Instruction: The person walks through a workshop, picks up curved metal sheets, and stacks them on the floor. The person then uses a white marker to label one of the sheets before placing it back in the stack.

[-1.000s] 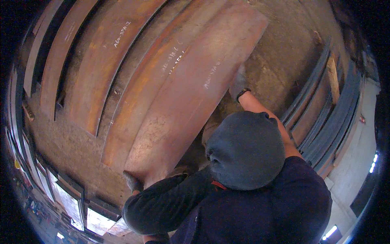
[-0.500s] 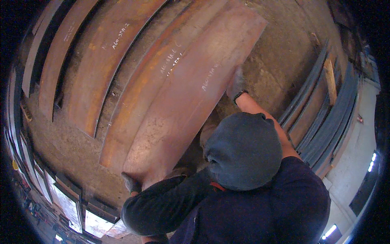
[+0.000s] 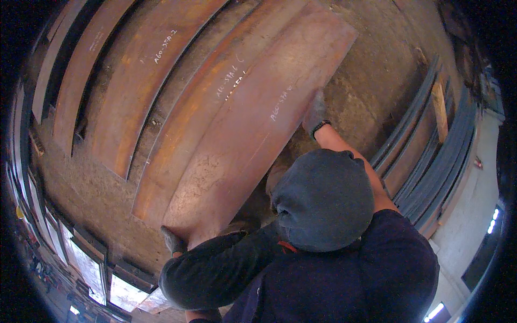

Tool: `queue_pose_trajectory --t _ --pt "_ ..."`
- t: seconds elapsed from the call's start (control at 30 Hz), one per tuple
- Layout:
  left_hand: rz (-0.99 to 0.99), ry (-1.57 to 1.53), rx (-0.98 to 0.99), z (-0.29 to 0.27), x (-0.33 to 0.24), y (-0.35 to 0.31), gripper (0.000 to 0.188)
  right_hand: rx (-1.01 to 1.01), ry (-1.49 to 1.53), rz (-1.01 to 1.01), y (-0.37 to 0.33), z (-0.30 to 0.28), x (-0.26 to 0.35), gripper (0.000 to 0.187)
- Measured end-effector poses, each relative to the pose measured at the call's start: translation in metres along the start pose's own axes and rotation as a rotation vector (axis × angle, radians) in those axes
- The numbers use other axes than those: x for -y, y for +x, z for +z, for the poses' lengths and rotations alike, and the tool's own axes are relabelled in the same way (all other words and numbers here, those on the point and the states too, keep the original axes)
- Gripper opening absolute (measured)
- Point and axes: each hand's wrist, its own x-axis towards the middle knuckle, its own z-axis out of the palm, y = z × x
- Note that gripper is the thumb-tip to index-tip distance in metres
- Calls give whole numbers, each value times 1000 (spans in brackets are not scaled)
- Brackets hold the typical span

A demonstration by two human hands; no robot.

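A long, brownish, rusty steel plate (image 3: 242, 140) lies slantwise in front of me, with chalk marks on its face. At its lower left end, my left hand (image 3: 173, 240), in a grey glove, is closed on the plate's corner. My right hand (image 3: 315, 113), also gloved, with a dark band at the wrist, grips the near long edge further up. Fingers curled under the steel are hidden on both hands. A second rusty plate (image 3: 161, 169) lies along the far side, partly overlapped by the held one. My bent knees, in dark trousers, hide part of the near edge.
More curved-looking rusty plates (image 3: 126, 116) lie to the left, dark gaps between them. On the right is a stack of long dark steel strips (image 3: 447, 161) with a wooden batten (image 3: 439, 110) across it. Shiny sheets (image 3: 126, 295) stand at lower left. Brown floor (image 3: 371, 81) shows beyond my right hand.
The view has shifted slightly, so the plates appear a little further right. Both hands keep their places on the plate.
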Motion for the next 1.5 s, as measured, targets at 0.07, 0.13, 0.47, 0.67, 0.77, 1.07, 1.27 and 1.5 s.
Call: queue_pose_trajectory --t 0.07,0.13,0.47,0.67,0.77,1.07,1.27,1.5 --pt "-40 20 -30 -2 5 7 103 -35 -1 11 0 1 0 75" --pt "-80 -82 2 -3 7 12 103 -24 -27 -1 -1 2 0 77" --pt "-89 21 -30 3 -4 -7 101 2 -8 47 2 -7 -4 82" --pt "126 152 -32 -8 23 38 99 15 9 -48 8 -8 -8 80" --pt "60 173 -29 -6 18 29 102 18 -44 -65 5 -7 -8 80" --pt "27 117 -75 17 -35 -50 110 61 -16 -18 -7 1 0 79" --pt "11 65 -9 3 -2 2 108 9 24 27 -3 -3 0 78" --pt "10 54 10 -3 15 18 108 69 -35 -86 18 -27 -16 75"
